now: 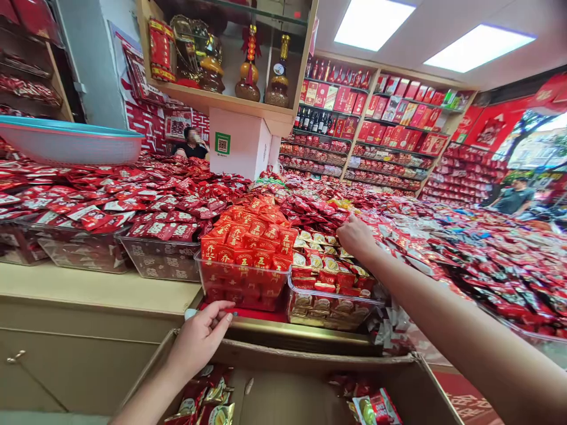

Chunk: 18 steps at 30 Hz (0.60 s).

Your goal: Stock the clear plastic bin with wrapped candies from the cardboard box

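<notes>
Saw L hand over far-left corner of carton, w/ fingers half-curled & thumb near index; couldn't tell if pinching anything. Saw R hand extended fwd, w/ knuckles bent, over back-right of gold packets; couldn't see fingertips, so couldn't tell if touching or pinching. For R-hand work in rows there, judged best to press lightly, keep fronts facing same way, fill gaps from back, & keep forearm off nearby heap.

Containers, L to R: spotted blue-rimmed basin far fwd-left of L hand; couldn't see inside. Noted clear bin well left of L hand, heaped w/ red packets, then dark-red packets' bin nearer, fwd-left. Found orange-red packets piled above rim of clear tub, just fwd of L hand. Saw gold packets approx. in rows in next tub, below R hand. Saw carton mostly bare-bottomed below both hands, w/ loose packets under L forearm & a few more at R end.
</notes>
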Motion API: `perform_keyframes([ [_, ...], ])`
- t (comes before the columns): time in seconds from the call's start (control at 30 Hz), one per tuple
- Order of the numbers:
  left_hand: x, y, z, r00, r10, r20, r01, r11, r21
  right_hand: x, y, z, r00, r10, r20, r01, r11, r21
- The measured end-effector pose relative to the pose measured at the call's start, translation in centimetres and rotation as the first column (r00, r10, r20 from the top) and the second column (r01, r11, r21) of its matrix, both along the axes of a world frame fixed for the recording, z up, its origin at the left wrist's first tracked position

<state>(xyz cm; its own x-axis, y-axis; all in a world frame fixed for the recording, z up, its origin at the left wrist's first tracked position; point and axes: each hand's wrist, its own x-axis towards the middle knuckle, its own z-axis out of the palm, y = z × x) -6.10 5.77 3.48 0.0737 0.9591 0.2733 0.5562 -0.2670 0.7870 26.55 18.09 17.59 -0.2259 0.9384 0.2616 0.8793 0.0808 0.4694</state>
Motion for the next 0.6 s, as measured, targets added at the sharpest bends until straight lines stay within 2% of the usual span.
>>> perform_keyframes([
  [0.23,-0.1,0.2,-0.1,1.0,0.0,-0.002,0.0,1.0,0.025,0.3,0.6,-0.4,0.996,0.062,0.068,-0.057,0.995,-0.08],
  [0.43,-0.2,0.1,-0.2,1.0,0.0,-0.012,0.0,1.0,0.028,1.0,1.2,-0.3,0.996,0.074,0.051,-0.068,0.991,-0.111],
  [0.6,-0.4,0.5,-0.6,1.0,-0.001,-0.013,0.001,1.0,0.02,0.8,-0.3,1.5,0.996,0.09,-0.025,-0.091,0.995,-0.05],
])
